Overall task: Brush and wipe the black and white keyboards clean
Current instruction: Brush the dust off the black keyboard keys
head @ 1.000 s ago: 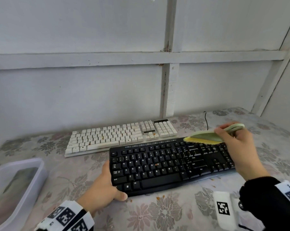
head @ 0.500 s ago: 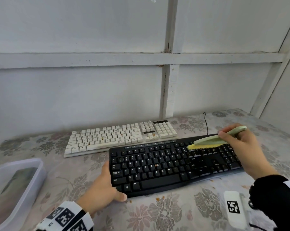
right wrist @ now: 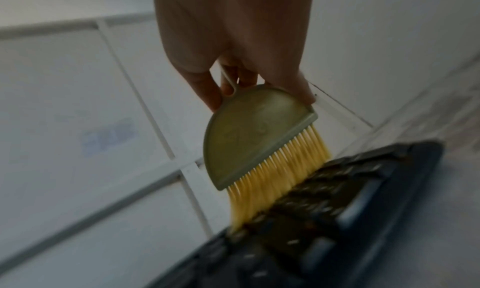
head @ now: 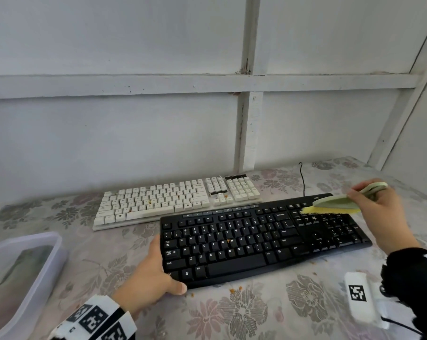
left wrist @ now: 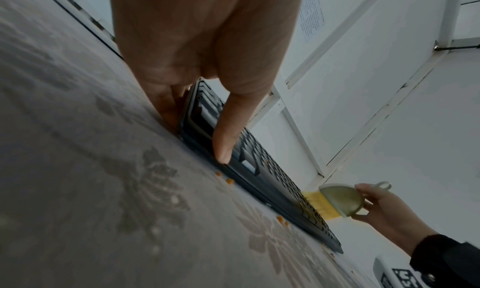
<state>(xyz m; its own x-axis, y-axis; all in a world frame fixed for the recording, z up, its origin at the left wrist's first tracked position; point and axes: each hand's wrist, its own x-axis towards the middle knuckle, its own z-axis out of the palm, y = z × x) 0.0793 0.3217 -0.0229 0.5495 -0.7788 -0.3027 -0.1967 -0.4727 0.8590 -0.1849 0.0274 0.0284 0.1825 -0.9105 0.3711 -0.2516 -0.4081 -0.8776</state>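
Head view: black keyboard [head: 261, 239] nearest, white keyboard [head: 178, 200] just beyond it. Left hand [head: 148, 273] grips its near-left corner.

Left wrist: thumb [left wrist: 231, 128] presses the near edge.

Right wrist: right hand [right wrist: 233, 35] pinches the brush [right wrist: 259, 140]; bristles touch far-right keys.

We see a floral tablecloth [head: 244, 312]; a translucent plastic tub [head: 23, 273] sits at its left edge, small orange crumbs [head: 234, 288] lie on the cloth's near part, a white panelled wall [head: 109, 131] rises behind the cloth
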